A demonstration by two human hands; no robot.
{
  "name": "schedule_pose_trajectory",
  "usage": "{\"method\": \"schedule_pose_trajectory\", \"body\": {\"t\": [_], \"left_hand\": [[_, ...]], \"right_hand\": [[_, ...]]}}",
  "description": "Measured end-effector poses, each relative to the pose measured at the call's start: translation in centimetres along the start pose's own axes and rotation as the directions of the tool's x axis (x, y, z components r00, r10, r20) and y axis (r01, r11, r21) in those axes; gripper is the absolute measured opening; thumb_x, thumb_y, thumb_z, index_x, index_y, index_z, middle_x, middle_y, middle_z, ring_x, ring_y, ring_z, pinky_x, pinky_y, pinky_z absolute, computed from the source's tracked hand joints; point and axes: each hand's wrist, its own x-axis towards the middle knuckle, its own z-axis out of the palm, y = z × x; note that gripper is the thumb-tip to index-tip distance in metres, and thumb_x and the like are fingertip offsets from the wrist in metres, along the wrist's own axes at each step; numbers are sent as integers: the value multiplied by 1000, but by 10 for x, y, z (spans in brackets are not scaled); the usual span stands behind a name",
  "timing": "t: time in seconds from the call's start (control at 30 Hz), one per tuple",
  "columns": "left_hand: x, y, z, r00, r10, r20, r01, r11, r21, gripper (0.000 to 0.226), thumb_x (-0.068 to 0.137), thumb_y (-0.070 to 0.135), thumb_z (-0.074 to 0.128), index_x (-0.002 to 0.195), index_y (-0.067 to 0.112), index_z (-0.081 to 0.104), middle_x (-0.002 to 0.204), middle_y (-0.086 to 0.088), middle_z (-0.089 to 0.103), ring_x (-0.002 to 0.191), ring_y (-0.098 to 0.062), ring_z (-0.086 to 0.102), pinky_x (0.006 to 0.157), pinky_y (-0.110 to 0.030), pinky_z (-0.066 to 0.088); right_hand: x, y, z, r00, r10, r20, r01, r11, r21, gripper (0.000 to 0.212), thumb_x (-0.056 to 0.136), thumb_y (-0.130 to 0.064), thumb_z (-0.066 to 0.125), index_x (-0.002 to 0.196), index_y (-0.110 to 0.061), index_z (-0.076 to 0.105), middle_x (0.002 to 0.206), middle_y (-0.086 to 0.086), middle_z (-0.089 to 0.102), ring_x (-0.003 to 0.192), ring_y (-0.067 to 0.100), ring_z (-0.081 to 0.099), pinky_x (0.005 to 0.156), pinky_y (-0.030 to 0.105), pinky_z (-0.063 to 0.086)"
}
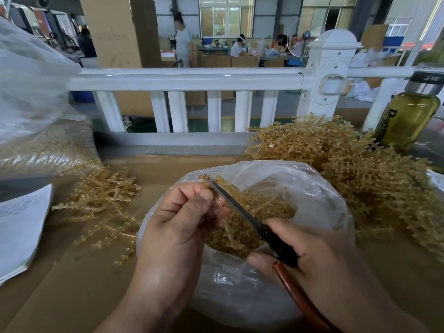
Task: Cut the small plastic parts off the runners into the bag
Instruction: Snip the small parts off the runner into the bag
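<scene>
A clear plastic bag (310, 193) lies open in front of me on the cardboard-covered table, with a heap of small amber plastic parts (269, 207) inside. My left hand (177, 227) pinches an amber runner (222, 212) over the bag's mouth. My right hand (310, 251) grips scissors (242, 212) with dark blades and reddish-brown handles. The blades point up and left along the runner, right beside my left fingertips.
A big pile of amber runners (360, 169) fills the table's right side, a smaller spread of runners (103, 203) lies at left. A large filled bag (40, 131) stands far left, papers (19, 227) near it, a bottle (408, 114) at right. A white railing (187, 80) runs behind.
</scene>
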Motion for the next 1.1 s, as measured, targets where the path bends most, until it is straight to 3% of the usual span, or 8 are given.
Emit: {"method": "schedule_pose_trajectory", "body": {"t": [0.07, 0.17, 0.3, 0.37, 0.47, 0.63, 0.9, 1.1], "left_hand": [[0, 0, 1, 1000, -5, 2, 5, 1000, -10, 12, 84, 21, 62, 74, 19, 67, 79, -10, 65, 71, -17, 60, 65, -28, 50], [0, 0, 0, 1000, -9, 2, 9, 1000, -12, 12, 84, 21, 61, 73, 21, 67, 79, -8, 66, 70, -15, 60, 63, -26, 50], [-1, -1, 2, 1000, 7, -5, -7, 1000, -12, 15, 84, 21, 61, 71, 22, 68, 76, -6, 65, 70, -15, 60, 62, -25, 50], [0, 0, 1, 999, 26, -22, -26, 999, -21, 14, 85, 19, 61, 74, 22, 68, 76, -6, 65, 68, -15, 60, 61, -24, 51], [1, 1, -1, 999, 34, -32, -36, 998, -59, 11, 88, 11, 65, 89, 20, 72, 81, -7, 68, 69, -15, 62, 63, -24, 53], [2, 0, -4, 999, 0, -54, -6, 993, -119, 29, 89, 11, 64, 117, 14, 72, 82, -6, 68, 70, -12, 64, 63, -23, 54], [1, 0, -1, 999, 25, -20, -27, 996, -83, 20, 90, 13, 59, 102, 13, 75, 84, -8, 69, 72, -13, 62, 65, -22, 53], [-2, 0, 2, 999, 52, -15, -53, 998, -43, 17, 89, 15, 63, 95, 16, 79, 83, -6, 72, 74, -12, 67, 68, -21, 54]], "right_hand": [[0, 1, 1, 1000, -7, -30, 7, 1000, 1, 52, 73, -78, 45, 97, -34, 59, 77, -12, 63, 77, 2, 60, 75, 18, 46], [1, 0, 1, 999, 10, -36, -11, 1000, -20, 49, 74, -77, 48, 98, -36, 58, 79, -14, 63, 85, -3, 56, 90, 3, 29], [1, -2, -2, 1000, 23, -3, -23, 999, 35, 52, 71, -80, 45, 99, -37, 56, 86, -14, 64, 81, 1, 60, 75, 20, 45], [0, -2, -3, 1000, 21, 0, -21, 999, 34, 53, 71, -81, 44, 100, -38, 56, 85, -14, 64, 79, 1, 61, 71, 23, 47], [0, -2, -4, 999, 25, 20, -26, 1000, 10, 54, 71, -81, 45, 107, -41, 54, 90, -17, 66, 85, -3, 60, 79, 21, 46], [0, -2, -4, 999, 27, 39, -26, 1000, -15, 55, 73, -80, 46, 109, -39, 54, 91, -15, 66, 85, -1, 60, 79, 22, 45], [-2, -2, -2, 1000, 24, 2, -24, 1000, 7, 57, 71, -81, 45, 106, -38, 55, 96, -21, 61, 88, -2, 58, 82, 18, 43], [-2, -2, -2, 1000, 23, -6, -23, 1000, 4, 59, 71, -81, 42, 108, -38, 55, 88, -15, 64, 84, 1, 60, 78, 22, 45]]}}
